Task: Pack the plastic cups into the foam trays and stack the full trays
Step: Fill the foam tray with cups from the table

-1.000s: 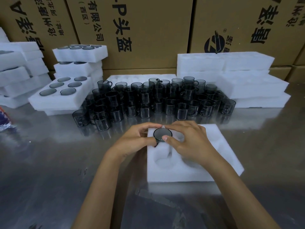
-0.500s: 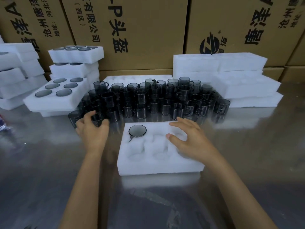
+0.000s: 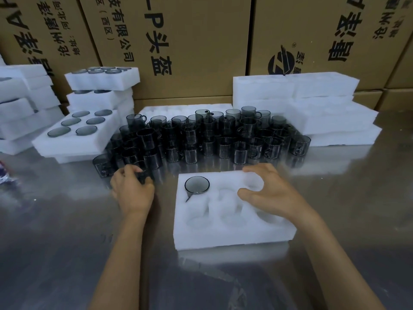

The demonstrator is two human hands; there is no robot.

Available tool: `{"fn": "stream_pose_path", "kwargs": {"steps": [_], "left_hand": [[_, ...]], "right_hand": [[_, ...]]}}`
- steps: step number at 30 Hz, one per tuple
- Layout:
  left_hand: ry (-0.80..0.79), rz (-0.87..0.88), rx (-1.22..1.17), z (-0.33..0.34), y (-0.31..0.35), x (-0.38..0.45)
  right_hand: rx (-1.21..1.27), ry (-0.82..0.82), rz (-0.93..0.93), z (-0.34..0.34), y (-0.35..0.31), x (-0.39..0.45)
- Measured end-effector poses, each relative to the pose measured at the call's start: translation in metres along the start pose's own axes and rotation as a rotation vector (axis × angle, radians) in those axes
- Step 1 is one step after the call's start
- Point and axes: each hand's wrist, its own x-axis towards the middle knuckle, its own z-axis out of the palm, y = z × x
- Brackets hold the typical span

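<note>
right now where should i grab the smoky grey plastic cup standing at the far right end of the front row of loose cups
Take the smoky grey plastic cup by its round wall, thumb on one side and fingers on the other, coming from the near right. It stands upright at the end of the row, so that side looks open, while other cups crowd its left and back. The right hand is the nearer of the two hands.

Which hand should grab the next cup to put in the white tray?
Probably the left hand. Its fingers curl around a dark cup at the near edge of the cup pile. The right hand rests on the foam tray, steadying it, farther from the pile.
</note>
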Motion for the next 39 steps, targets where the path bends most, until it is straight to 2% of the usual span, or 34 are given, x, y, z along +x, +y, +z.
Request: {"fn": "stream_pose_path", "kwargs": {"steps": [2, 5, 9, 13, 17, 20, 24, 27, 32, 36, 39], "left_hand": [[-0.035, 0.004, -0.023, 0.0, 0.003, -0.001], [-0.079, 0.017, -0.177, -0.005, 0.015, -0.006], [-0.096, 0.101, -0.412, -0.017, 0.052, -0.021], [-0.216, 0.313, -0.584, -0.028, 0.097, -0.054], [-0.321, 0.652, -0.485, -0.024, 0.123, -0.088], [-0.32, 0.793, -0.43, -0.02, 0.128, -0.1], [-0.418, 0.721, -0.467, -0.019, 0.127, -0.099], [-0.502, 0.665, -0.471, -0.02, 0.124, -0.092], [-0.515, 0.545, -0.465, -0.021, 0.119, -0.087], [-0.539, 0.475, -0.392, -0.018, 0.113, -0.081], [-0.617, 0.445, -0.285, -0.015, 0.107, -0.077]], "right_hand": [[-0.02, 0.0, 0.022, -0.002, -0.001, -0.001], [-0.125, 0.019, 0.032, -0.005, -0.003, -0.004], [-0.107, 0.153, -0.097, -0.003, -0.009, -0.003], [0.186, 0.261, -0.222, 0.006, -0.018, -0.002], [0.574, 0.156, -0.281, 0.012, -0.031, -0.004], [0.69, 0.253, -0.282, 0.01, -0.033, -0.003], [0.749, 0.38, -0.235, 0.001, -0.027, -0.001], [0.771, 0.36, -0.185, 0.001, -0.023, 0.0], [0.729, 0.327, -0.224, 0.009, -0.022, 0.003], [0.558, 0.269, -0.247, 0.011, -0.015, 0.006], [0.392, 0.192, -0.216, 0.014, -0.01, 0.006]]}}
